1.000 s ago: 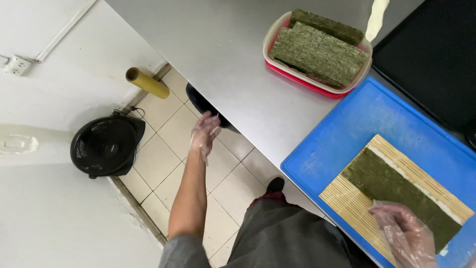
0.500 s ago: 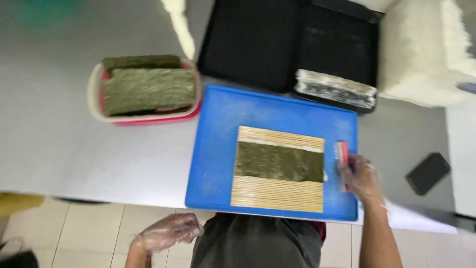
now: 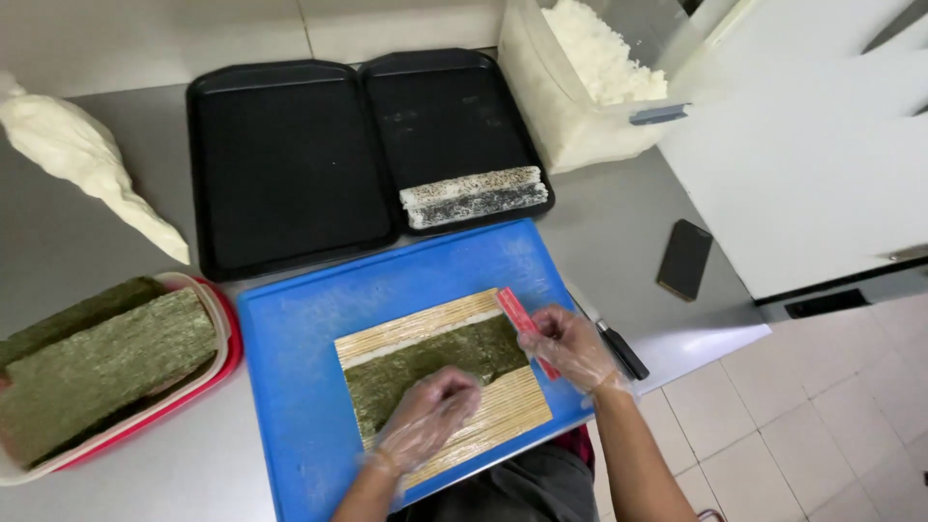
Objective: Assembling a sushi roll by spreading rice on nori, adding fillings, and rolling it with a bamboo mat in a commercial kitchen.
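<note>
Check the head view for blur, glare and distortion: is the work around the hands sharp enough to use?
Head view: sharp, no motion smear around the left hand on the seaweed sheet or the right hand at the red stick; soft even light with faint shadows; mild sheen on the steel counter; the white rice looks nearly blown out; wide-angle bending at the edges.

Bright, even light from overhead; shadows are soft and short around the blue board (image 3: 300,387); the steel counter (image 3: 619,232) beyond the board shows a dull sheen; the black trays (image 3: 280,155) behind it carry faint glare; straight edges bend toward the frame corners; slight blur overall.
</note>
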